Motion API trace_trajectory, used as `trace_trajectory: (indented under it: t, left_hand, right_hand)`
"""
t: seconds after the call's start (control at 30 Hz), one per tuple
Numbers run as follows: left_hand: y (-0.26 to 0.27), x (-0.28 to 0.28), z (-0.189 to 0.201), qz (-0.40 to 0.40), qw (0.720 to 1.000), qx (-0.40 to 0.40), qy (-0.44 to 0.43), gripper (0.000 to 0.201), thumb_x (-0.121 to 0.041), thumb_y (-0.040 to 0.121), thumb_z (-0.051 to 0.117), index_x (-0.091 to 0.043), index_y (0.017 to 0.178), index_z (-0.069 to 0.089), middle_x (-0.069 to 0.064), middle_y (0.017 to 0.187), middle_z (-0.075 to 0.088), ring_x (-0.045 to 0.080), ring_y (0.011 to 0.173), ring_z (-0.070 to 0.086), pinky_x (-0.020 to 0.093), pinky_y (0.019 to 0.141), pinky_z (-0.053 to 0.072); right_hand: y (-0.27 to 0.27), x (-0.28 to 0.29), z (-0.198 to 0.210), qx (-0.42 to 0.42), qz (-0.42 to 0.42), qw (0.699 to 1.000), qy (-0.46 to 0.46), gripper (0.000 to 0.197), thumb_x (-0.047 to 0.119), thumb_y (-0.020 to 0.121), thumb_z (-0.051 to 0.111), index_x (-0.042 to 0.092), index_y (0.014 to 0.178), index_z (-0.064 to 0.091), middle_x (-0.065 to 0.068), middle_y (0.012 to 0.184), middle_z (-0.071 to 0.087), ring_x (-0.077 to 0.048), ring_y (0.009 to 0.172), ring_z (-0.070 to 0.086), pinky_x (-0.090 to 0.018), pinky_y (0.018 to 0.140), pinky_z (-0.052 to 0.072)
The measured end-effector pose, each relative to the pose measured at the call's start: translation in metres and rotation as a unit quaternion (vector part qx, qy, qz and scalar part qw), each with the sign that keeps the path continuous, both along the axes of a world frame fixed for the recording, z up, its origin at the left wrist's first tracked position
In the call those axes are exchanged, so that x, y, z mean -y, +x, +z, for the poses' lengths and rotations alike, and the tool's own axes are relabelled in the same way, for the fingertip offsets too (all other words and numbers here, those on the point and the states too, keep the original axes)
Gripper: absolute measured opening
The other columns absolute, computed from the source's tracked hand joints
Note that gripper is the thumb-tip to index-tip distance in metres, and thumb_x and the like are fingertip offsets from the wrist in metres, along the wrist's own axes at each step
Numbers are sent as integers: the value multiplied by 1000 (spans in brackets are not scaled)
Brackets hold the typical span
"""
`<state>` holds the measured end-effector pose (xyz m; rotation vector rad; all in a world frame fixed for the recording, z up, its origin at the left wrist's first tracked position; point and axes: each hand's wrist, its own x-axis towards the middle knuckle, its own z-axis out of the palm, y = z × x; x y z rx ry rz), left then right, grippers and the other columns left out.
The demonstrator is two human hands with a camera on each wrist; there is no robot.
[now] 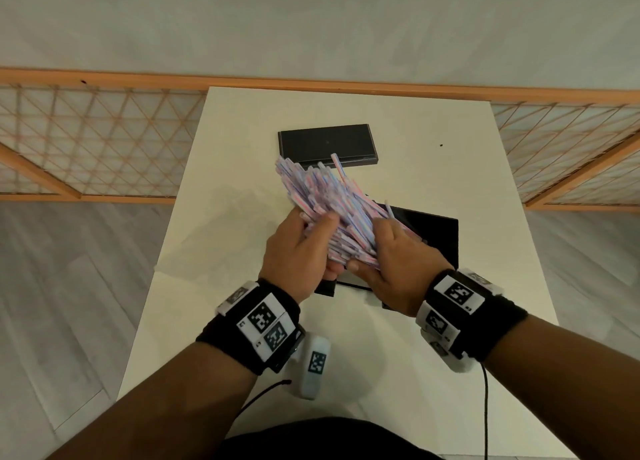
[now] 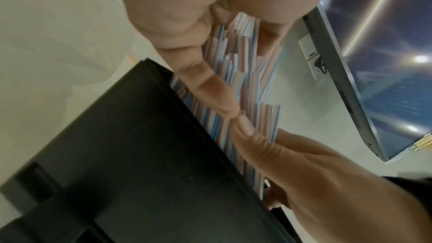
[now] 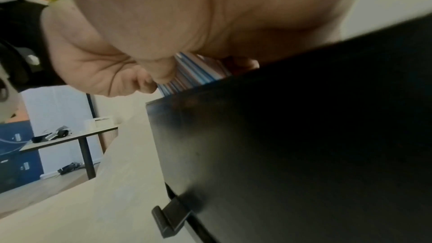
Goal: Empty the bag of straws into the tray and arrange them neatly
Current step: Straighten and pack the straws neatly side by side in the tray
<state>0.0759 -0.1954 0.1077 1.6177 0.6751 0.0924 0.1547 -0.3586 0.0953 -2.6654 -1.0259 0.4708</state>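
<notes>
A thick bundle of pink, blue and white striped straws (image 1: 322, 196) is held between both hands, fanning away toward the upper left. My left hand (image 1: 304, 241) grips it from the left and my right hand (image 1: 384, 248) from the right, near the bundle's near end. Below them a black tray (image 1: 438, 238) sits on the table, mostly hidden by the hands. The left wrist view shows the straws (image 2: 236, 73) standing just beyond the tray's wall (image 2: 140, 154). In the right wrist view the straws (image 3: 196, 71) show above the tray's dark side (image 3: 304, 136). Whether their ends touch the tray is hidden.
A second flat black tray (image 1: 327, 144) lies farther back on the white table (image 1: 450, 155). A clear plastic bag (image 1: 214, 231) lies flat to the left of the hands. Wooden lattice panels (image 1: 104, 141) stand on the floor behind the table.
</notes>
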Motion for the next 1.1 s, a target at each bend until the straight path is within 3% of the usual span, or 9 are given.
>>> trace_trajectory:
  t: [0.13, 0.27, 0.37, 0.53, 0.63, 0.77, 0.83, 0.93, 1.1]
  left_hand:
    - [-11, -3, -4, -17, 997, -15, 73, 19, -39, 100, 58, -21, 103, 64, 1, 83, 75, 21, 53, 72, 41, 54, 62]
    - [-20, -17, -13, 8, 976, 53, 213, 41, -62, 91, 59, -23, 98, 52, -4, 95, 66, 24, 71, 69, 36, 62, 55]
    - [-17, -25, -19, 14, 980, 14, 200, 55, -71, 85, 55, -19, 101, 45, 3, 105, 58, 22, 94, 59, 21, 72, 42]
    - [-8, -21, -29, -27, 990, 8, 137, 84, -90, 81, 32, -16, 116, 55, -2, 114, 64, 13, 106, 61, 36, 95, 48]
    - [-6, -10, -15, -47, 996, 7, 71, 67, -78, 90, 29, -26, 128, 46, -20, 117, 56, -4, 105, 53, 13, 91, 37]
    - [-6, -3, -5, -62, 997, -1, 46, 79, -70, 83, 30, -20, 143, 40, -18, 124, 51, 2, 114, 48, -8, 75, 30]
    - [-4, -4, -7, -58, 998, 2, 34, 82, -74, 83, 29, -21, 145, 39, -17, 128, 52, 4, 118, 49, -3, 86, 32]
    - [-3, -3, -14, -28, 1000, 12, -1, 90, -87, 84, 30, -24, 147, 42, -14, 136, 56, 8, 127, 52, 23, 106, 35]
    - [-1, -3, -20, 92, 995, 36, -14, 56, -70, 83, 47, -20, 107, 54, -12, 99, 64, -8, 86, 61, 26, 85, 46]
  right_hand:
    - [0, 3, 5, 27, -30, 998, -49, 75, 78, 77, 42, 22, 126, 33, -1, 124, 44, -26, 111, 51, -41, 80, 52]
    - [7, 14, 11, -41, -112, 993, -14, 65, 69, 67, 71, 24, 100, 37, 6, 99, 48, -15, 83, 52, -29, 66, 46]
    - [8, 23, 8, -84, -66, 994, -8, 44, 58, 74, 73, 24, 75, 45, 7, 73, 53, -14, 67, 51, -23, 56, 37]
    - [5, 24, -3, -83, 8, 996, 31, 30, 49, 88, 61, 20, 91, 68, 2, 78, 64, -17, 75, 59, -34, 73, 51]
    - [8, 21, -4, -59, 21, 998, 25, 35, 52, 92, 53, 23, 76, 66, 6, 77, 52, -17, 76, 52, -31, 72, 46]
    - [9, 16, -5, -92, 17, 994, -56, 49, 57, 96, 36, 24, 61, 45, 5, 62, 52, -15, 65, 52, -29, 61, 40]
    - [7, 12, -4, -104, 12, 994, -35, 43, 54, 98, 37, 27, 65, 44, 6, 64, 53, -14, 65, 53, -28, 60, 38]
    - [6, 6, -3, -112, 24, 993, -2, 40, 50, 99, 39, 29, 64, 40, 7, 66, 49, -12, 65, 49, -28, 64, 35]
    - [5, 3, -9, -183, 3, 981, -63, 50, 60, 97, 26, 24, 71, 50, 5, 63, 51, -19, 69, 53, -28, 70, 40]
